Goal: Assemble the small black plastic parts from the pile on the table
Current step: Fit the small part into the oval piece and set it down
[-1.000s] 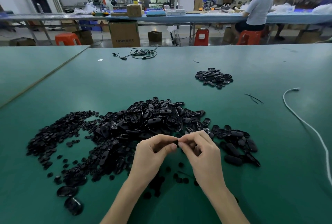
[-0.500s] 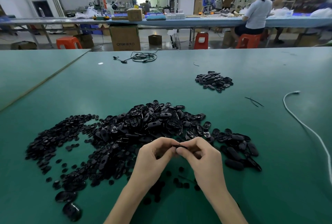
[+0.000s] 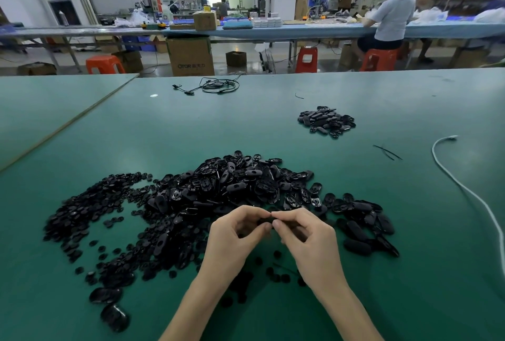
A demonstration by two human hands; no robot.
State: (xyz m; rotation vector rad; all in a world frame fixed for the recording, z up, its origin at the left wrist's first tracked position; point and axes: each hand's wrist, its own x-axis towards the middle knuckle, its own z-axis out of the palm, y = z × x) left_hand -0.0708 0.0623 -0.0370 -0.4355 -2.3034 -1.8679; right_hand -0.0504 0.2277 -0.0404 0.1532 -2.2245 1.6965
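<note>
Fingers (image 3: 255,215) of left hand (image 3: 232,239) and right hand (image 3: 308,239) are clamped on one black part (image 3: 264,221) at the pile (image 3: 232,187) edge. Bare table (image 3: 410,193) is seen rightward.

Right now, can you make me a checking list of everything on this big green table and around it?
Surface: green table, smooth top.
Job's things: big pile of black parts near the hands; smaller pile farther back, to the right.
Clutter: two thin black strips right of the big pile.
Hands: left hand and right hand together pinch one small black part.
Cables: white cable on the right; tangled black cable at the far edge.
Surroundings: orange stools, cardboard box, person seated at a far bench.
</note>
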